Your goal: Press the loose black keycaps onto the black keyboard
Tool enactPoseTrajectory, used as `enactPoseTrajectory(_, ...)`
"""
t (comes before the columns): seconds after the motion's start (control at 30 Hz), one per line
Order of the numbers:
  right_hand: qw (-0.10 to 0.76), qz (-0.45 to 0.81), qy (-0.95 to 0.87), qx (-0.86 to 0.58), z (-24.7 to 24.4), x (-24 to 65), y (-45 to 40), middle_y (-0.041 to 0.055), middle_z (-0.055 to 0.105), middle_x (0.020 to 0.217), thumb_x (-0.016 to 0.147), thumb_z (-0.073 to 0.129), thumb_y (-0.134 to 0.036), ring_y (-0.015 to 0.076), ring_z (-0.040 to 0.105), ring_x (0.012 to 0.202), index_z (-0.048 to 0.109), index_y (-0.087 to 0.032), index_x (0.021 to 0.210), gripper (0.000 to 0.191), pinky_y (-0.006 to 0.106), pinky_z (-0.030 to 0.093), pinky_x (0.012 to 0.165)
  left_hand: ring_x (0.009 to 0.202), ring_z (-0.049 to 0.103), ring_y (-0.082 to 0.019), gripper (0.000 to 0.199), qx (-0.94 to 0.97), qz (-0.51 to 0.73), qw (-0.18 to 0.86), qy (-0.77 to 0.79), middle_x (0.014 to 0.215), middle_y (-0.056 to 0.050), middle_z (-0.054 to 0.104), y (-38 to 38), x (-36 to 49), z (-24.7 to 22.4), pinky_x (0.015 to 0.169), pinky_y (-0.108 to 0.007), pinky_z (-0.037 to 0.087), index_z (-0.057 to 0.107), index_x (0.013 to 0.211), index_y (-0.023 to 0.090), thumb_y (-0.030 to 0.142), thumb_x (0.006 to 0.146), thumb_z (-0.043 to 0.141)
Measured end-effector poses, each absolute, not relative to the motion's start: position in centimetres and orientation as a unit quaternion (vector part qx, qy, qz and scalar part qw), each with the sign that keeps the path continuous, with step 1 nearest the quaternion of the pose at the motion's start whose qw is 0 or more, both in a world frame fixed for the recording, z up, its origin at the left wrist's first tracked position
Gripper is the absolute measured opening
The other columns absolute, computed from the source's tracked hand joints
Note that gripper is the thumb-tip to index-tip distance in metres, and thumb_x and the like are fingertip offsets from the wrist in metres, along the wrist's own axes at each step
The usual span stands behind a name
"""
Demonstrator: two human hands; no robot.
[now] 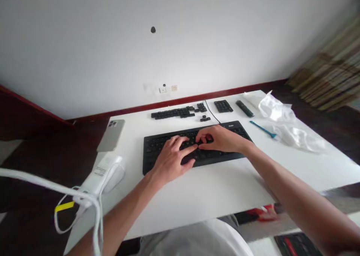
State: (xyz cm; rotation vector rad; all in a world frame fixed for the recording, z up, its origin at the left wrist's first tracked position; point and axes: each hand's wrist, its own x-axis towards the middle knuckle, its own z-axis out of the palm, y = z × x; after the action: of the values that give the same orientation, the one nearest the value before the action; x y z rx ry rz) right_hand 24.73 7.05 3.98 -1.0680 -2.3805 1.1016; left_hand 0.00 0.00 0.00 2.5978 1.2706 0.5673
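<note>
The white table point(213, 196) bore a black keyboard point(152, 151) in its middle, loose keycaps point(173, 113) towards the far edge, a phone point(111, 136) near the far left corner and clear plastic point(277, 109) along the right edge

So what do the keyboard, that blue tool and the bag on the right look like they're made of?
Keyboard: probably matte plastic, from its even black, low-shine surface.
Blue tool: perhaps plastic or coated metal; its uniform color leaves it open.
Bag: likely thin plastic film, see-through in parts, with crinkles and bright highlights.
</note>
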Motion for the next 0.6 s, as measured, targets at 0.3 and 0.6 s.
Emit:
enactPoseTrajectory(0.3,0.468,0.595,-0.595,-0.271,12.6,21.8,4.1,-0.0093,0.015,0.052,0.092,0.069,-0.048,0.0061,0.012,0.045,0.023,-0.024,0.056,0.064,0.027,0.014,0.043,0.133,0.048,-0.030,0.047,0.878,0.209,0.097,0.420,0.142,-0.006,0.057,0.0,-0.1,0.1,0.115,-0.052,0.044,0.065,0.141,0.036,0.037,0.095,0.068)
enactPoseTrajectory(0.6,0.434,0.699,-0.485,-0.296,5.4,17.5,5.6,-0.0115,0.017,0.048,0.087,0.074,-0.052,0.0046,0.012,0.042,0.025,-0.024,0.056,0.064,0.025,0.013,0.041,0.135,0.047,-0.032,0.041,0.880,0.219,0.072,0.415,0.144,-0.008,0.055,-0.2,0.0,-0.2,0.116,-0.053,0.044,0.070,0.133,0.033,0.036,0.092,0.072)
